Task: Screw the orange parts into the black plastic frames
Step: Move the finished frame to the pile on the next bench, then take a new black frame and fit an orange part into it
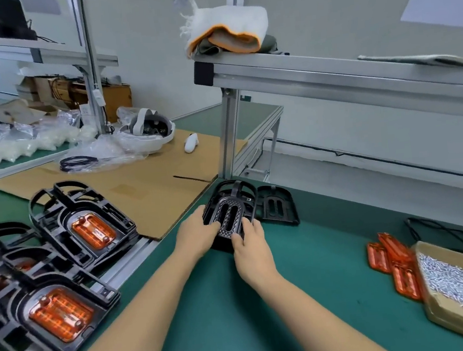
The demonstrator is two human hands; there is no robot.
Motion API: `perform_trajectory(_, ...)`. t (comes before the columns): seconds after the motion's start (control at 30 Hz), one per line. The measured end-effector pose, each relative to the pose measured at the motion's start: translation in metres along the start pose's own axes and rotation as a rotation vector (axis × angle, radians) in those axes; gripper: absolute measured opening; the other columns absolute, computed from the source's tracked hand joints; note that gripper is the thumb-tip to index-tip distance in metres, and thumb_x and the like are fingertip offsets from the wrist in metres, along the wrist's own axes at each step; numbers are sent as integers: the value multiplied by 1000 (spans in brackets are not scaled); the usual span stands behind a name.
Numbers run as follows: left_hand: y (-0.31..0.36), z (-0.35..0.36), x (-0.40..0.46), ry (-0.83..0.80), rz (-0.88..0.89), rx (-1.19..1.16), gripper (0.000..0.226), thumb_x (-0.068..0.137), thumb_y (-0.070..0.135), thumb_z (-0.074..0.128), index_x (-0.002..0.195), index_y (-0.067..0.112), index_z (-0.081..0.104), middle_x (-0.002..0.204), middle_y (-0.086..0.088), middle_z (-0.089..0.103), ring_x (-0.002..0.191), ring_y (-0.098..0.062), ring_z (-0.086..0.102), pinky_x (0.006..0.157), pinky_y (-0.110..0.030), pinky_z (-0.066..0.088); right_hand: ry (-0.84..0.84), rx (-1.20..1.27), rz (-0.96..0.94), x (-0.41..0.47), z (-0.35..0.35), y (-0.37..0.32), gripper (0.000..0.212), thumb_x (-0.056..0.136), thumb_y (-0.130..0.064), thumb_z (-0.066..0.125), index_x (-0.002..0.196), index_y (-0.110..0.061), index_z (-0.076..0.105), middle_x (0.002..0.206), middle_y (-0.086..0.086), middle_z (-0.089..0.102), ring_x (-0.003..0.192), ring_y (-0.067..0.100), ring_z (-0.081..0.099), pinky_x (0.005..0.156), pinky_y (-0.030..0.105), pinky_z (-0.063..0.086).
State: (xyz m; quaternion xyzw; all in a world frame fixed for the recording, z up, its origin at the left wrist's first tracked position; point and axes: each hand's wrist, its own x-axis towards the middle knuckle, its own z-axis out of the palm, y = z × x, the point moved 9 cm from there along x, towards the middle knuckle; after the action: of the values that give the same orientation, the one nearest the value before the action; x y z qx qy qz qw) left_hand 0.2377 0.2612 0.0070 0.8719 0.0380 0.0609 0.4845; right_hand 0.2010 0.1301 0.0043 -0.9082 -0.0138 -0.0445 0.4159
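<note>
Black frame (226,215) at frame centre, we grip it with left hand (199,234) and right hand (249,244), likely fetching it toward orange parts (392,265) at lower right.

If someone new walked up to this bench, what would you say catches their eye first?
Probably the two hands, left hand and right hand, gripping an empty black frame on the green mat at centre. Next, the glowing orange inserts in the finished frames stacked at left, and the loose orange parts beside a box of screws at right.
</note>
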Motion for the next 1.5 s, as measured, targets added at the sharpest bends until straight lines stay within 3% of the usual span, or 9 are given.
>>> perform_trajectory(0.3, 21, 35, -35, -40, 20, 6, 18, 87, 24, 54, 105, 24, 58, 92, 3, 67, 90, -21, 61, 85, -41, 49, 52, -33, 12, -36, -37, 29, 36, 100, -15, 37, 136, -15, 41, 143, 5, 37, 127, 25, 39, 103, 38, 36)
perform_trajectory(0.5, 27, 31, -39, 103, -27, 215, 39, 97, 29, 44, 135, 24, 49, 153, 1, 31, 139, -23, 22, 109, -45, 19, 90, -106, 43, -42, -52, 32, 35, 102, -17, 34, 135, -8, 42, 141, 5, 43, 133, 23, 35, 111, 34, 25)
perform_trajectory(0.67, 43, 23, -54, 243, 77, -161, 38, 94, 13, 51, 132, 18, 53, 135, 0, 52, 113, -17, 49, 93, -26, 34, 87, 62, 19, -53, -63, 32, 47, 103, -18, 35, 149, -16, 30, 152, -4, 36, 139, 12, 31, 110, 20, 22)
perform_trajectory(0.73, 45, 29, -60, 210, 35, -505, 39, 93, 2, 51, 130, 15, 56, 116, 1, 64, 83, -8, 58, 77, -14, 44, 119, 181, 25, -58, -75, 35, 48, 102, -16, 39, 149, -18, 31, 145, -7, 45, 125, -2, 43, 97, 8, 26)
perform_trajectory(0.83, 46, 49, -70, 116, -100, -941, 39, 92, -7, 50, 126, 9, 58, 97, 3, 68, 69, -9, 60, 76, -25, 53, 194, 497, 50, -69, -98, 46, 50, 99, -10, 48, 146, -18, 35, 124, -15, 53, 93, -24, 52, 84, 0, 34)
perform_trajectory(1.0, 65, 84, -103, -49, -173, -1165, 35, 92, -9, 46, 95, 17, 69, 83, 2, 72, 61, -6, 60, 60, -21, 53, 134, 984, 12, -86, -128, 56, 31, 98, -2, 47, 127, -6, 57, 119, 9, 69, 108, 21, 66, 91, 30, 53)
perform_trajectory(1.2, 95, 126, -140, -319, -104, -1110, 37, 94, -5, 43, 118, 13, 64, 111, -8, 70, 94, -22, 62, 85, -35, 52, 78, 1226, 25, -110, -163, 67, 31, 87, -15, 55, 117, -8, 64, 114, 12, 70, 96, 16, 70, 72, 27, 57)
perform_trajectory(1.37, 90, 145, -156, -367, -108, -886, 30, 95, 19, 53, 124, 23, 60, 126, 5, 61, 115, -12, 57, 96, -32, 42, 130, 952, -102, -138, -196, 74, 34, 88, -9, 58, 116, -26, 69, 114, 1, 71, 98, 10, 68, 77, 20, 53)
perform_trajectory(1.5, 93, 162, -169, -588, -298, -1213, 59, 83, 53, 50, 129, 17, 55, 130, -6, 60, 118, -24, 57, 101, -41, 42, 231, 336, -220, -170, -206, 80, 53, 88, 4, 64, 125, -33, 58, 121, -15, 63, 114, -3, 56, 98, 13, 37)
